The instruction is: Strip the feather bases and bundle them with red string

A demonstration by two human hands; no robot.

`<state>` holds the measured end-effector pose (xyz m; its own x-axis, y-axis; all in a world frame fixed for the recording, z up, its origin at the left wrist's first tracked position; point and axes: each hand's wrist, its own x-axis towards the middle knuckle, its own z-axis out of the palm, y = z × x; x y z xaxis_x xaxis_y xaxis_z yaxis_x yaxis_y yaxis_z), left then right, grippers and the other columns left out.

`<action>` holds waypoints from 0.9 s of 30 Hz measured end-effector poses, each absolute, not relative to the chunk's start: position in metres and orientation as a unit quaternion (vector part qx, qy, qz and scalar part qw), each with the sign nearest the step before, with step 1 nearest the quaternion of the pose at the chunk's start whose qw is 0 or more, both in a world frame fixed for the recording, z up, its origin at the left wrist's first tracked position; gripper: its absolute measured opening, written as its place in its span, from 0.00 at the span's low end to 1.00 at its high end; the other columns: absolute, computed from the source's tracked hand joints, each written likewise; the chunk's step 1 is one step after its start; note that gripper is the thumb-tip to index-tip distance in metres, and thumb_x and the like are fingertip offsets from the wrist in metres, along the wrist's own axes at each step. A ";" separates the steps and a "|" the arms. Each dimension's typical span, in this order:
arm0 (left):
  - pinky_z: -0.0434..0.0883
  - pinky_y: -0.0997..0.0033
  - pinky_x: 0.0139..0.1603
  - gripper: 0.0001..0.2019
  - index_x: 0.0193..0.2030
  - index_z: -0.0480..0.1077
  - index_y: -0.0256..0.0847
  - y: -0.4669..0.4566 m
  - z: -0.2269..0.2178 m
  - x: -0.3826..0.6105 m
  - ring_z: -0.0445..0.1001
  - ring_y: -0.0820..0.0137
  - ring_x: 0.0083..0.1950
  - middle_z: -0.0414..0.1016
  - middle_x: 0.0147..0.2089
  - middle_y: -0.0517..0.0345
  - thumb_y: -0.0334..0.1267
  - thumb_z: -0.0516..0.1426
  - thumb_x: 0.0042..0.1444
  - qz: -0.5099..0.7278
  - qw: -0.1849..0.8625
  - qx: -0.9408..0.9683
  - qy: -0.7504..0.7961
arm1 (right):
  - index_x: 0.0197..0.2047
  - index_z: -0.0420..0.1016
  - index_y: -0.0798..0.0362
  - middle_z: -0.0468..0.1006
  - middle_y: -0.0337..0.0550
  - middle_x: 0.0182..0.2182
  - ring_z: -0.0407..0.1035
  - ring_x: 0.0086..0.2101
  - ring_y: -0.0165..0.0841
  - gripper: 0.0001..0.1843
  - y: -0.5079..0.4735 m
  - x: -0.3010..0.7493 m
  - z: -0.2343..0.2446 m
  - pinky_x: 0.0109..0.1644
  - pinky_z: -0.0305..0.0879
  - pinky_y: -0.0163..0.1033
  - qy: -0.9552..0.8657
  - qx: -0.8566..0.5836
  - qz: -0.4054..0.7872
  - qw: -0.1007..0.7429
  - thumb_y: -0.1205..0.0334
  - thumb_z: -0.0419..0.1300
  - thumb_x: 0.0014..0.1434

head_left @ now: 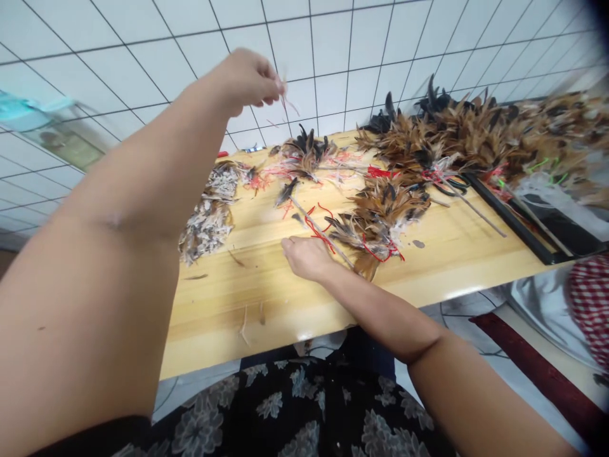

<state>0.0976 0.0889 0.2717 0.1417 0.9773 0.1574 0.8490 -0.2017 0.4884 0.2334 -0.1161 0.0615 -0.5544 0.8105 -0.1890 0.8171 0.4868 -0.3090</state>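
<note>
My left hand (252,79) is raised in front of the tiled wall, fingers pinched on a few thin, pale pinkish strands (291,105) that look blurred. Low over the table, my right hand (309,257) is closed, and what its fingers hold, if anything, is hidden. Just beyond it lies a thin stick (304,211) with a dark feather tuft (286,192) at its far end and red strings (318,230) across it. To the right rests a bundle of brown feathers (387,206) with red string at its base.
Speckled feather piles (208,230) lie left on the wooden table (271,285). Pink thread scraps and a dark feather cluster (307,151) are farther back. Large brown feather bundles (485,133) fill the back right, near scissors (451,185) and a black tray (514,219). A tiled wall (328,47) stands behind.
</note>
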 end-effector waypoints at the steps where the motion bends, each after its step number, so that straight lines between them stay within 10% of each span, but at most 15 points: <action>1: 0.81 0.49 0.72 0.14 0.70 0.88 0.30 0.091 0.264 0.096 0.85 0.61 0.59 0.91 0.63 0.45 0.33 0.67 0.86 0.198 0.132 0.739 0.630 | 0.76 0.80 0.52 0.90 0.57 0.69 0.89 0.68 0.53 0.26 -0.116 0.234 0.061 0.59 0.85 0.52 0.862 0.473 -0.183 0.009 0.63 0.48 0.87; 6: 0.68 0.61 0.86 0.11 0.64 0.88 0.30 0.131 0.209 0.082 0.76 0.66 0.64 0.91 0.63 0.56 0.26 0.65 0.81 0.036 0.041 0.714 0.698 | 0.75 0.81 0.51 0.91 0.57 0.68 0.89 0.68 0.51 0.25 -0.117 0.235 0.064 0.59 0.84 0.50 0.860 0.474 -0.186 0.013 0.63 0.49 0.87; 12: 0.74 0.64 0.75 0.20 0.68 0.89 0.31 0.166 0.139 0.073 0.82 0.46 0.77 0.90 0.70 0.41 0.35 0.69 0.73 -0.056 0.054 0.711 0.698 | 0.74 0.82 0.52 0.91 0.55 0.67 0.89 0.66 0.52 0.25 -0.119 0.236 0.069 0.60 0.85 0.52 0.856 0.474 -0.204 0.019 0.62 0.49 0.87; 21: 0.65 0.70 0.47 0.20 0.66 0.87 0.20 0.157 0.142 0.090 0.74 0.61 0.46 0.81 0.38 0.53 0.38 0.61 0.86 -0.137 0.001 0.711 0.689 | 0.75 0.80 0.54 0.91 0.53 0.68 0.89 0.67 0.50 0.25 -0.118 0.233 0.066 0.54 0.84 0.52 0.863 0.450 -0.229 -0.004 0.63 0.48 0.88; 27: 0.69 0.70 0.46 0.23 0.78 0.80 0.28 0.142 0.215 0.090 0.67 0.66 0.38 0.85 0.53 0.53 0.39 0.54 0.89 -0.032 -0.017 0.639 0.768 | 0.74 0.79 0.54 0.90 0.53 0.70 0.89 0.68 0.49 0.23 -0.112 0.230 0.057 0.49 0.81 0.50 0.867 0.440 -0.235 -0.019 0.61 0.50 0.88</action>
<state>0.0900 0.1423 0.2153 -0.1829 0.9830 -0.0144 0.9808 0.1814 -0.0718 0.2302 -0.1124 0.0569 -0.6125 0.7714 -0.1726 0.7532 0.5032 -0.4236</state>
